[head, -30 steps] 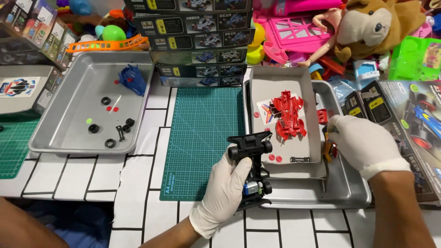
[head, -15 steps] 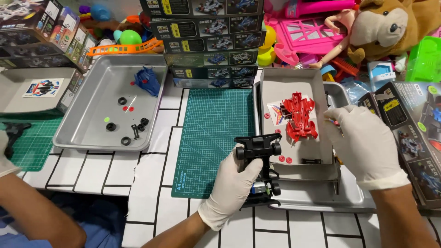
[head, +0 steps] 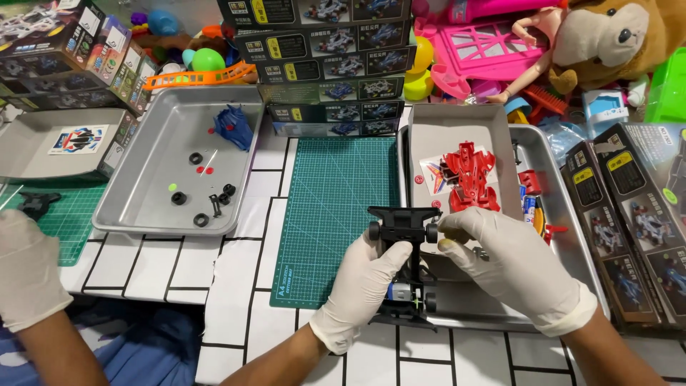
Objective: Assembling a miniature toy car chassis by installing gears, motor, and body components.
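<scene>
Head view: left hand (head: 364, 282) clamped on the black toy-car chassis (head: 407, 268) at the worktop's near edge, right hand (head: 518, 268) pinching its front wheel (head: 431, 232), mid-assembly, and seating that wheel squarely looks like the next need.

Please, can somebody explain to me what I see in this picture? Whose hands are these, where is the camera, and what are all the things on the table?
There is no machine here: a person wearing white gloves works with both hands, and a camera on their head looks down. The left hand and the right hand together hold a black plastic toy car frame over a dark green cutting mat. To the right, a grey shallow box holds a red plastic car body shell. To the left, a metal tray holds small black wheels and a blue plastic car part. Stacked kit boxes and colourful toys lie behind. The gloved hand at the far left edge belongs to another person.
</scene>
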